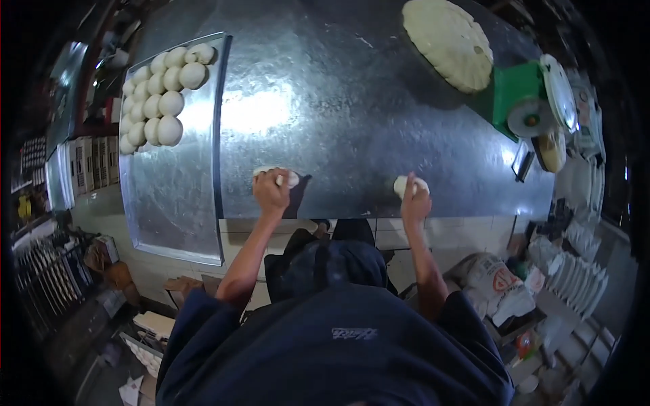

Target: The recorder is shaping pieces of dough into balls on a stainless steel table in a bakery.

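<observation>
My left hand (271, 192) is closed over a piece of dough (292, 178) on the metal table (325, 128), close to its front edge. Farther right, my right hand (415, 203) grips another piece of dough (401, 185) against the same surface, the fingers curled round it. Both pieces are pale and partly covered by my fingers. On the left, a metal tray (176, 203) carries several rows of round dough balls (170, 103) in its far half. A large flattened slab of dough (447, 44) lies at the far right of the table.
A green weighing scale (518, 101) stands at the table's right end, with a dark-handled scraper (521, 164) near it. The tray overhangs the front edge on the left. White sacks (497, 281) sit below on the right; a rack (51, 274) stands at lower left.
</observation>
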A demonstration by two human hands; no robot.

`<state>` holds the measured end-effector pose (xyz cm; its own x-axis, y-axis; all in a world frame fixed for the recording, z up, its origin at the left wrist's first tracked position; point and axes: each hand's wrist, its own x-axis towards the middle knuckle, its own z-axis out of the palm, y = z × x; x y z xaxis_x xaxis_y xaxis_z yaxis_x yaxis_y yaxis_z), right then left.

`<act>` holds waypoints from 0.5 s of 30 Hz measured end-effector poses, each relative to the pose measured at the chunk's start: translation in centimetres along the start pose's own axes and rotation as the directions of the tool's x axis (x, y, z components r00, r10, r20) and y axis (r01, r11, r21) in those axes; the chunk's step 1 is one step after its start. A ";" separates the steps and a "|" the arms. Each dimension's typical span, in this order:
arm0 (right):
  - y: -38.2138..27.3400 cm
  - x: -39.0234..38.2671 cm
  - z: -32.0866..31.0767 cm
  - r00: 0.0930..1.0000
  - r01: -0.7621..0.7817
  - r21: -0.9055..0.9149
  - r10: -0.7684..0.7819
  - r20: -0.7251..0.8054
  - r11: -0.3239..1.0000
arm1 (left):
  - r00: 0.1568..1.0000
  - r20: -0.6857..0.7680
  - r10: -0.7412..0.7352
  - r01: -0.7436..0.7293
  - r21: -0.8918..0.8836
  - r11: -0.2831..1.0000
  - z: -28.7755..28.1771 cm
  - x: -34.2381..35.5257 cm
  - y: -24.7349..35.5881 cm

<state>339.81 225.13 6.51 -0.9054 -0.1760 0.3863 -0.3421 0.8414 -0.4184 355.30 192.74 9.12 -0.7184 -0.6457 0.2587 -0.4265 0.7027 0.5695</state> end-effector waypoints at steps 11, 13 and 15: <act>8.0 13.3 1.5 0.956 -0.293 0.141 0.285 0.070 0.946 | 0.961 -0.254 -0.107 0.110 -0.003 0.994 -0.2 9.4 -6.9; 6.5 14.9 3.7 0.953 -0.282 0.195 0.298 -0.058 0.939 | 0.954 -0.299 -0.032 0.082 0.155 0.985 2.0 10.5 -7.4; 3.7 14.7 5.4 0.954 -0.155 0.164 0.191 -0.229 0.974 | 0.946 -0.316 -0.069 0.088 0.048 0.995 3.9 10.3 -6.8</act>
<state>323.90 222.92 6.20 -0.8718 0.1097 0.4774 -0.2339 0.7631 -0.6025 348.66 182.42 4.89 -0.4766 -0.7537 0.4525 -0.5138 0.6565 0.5523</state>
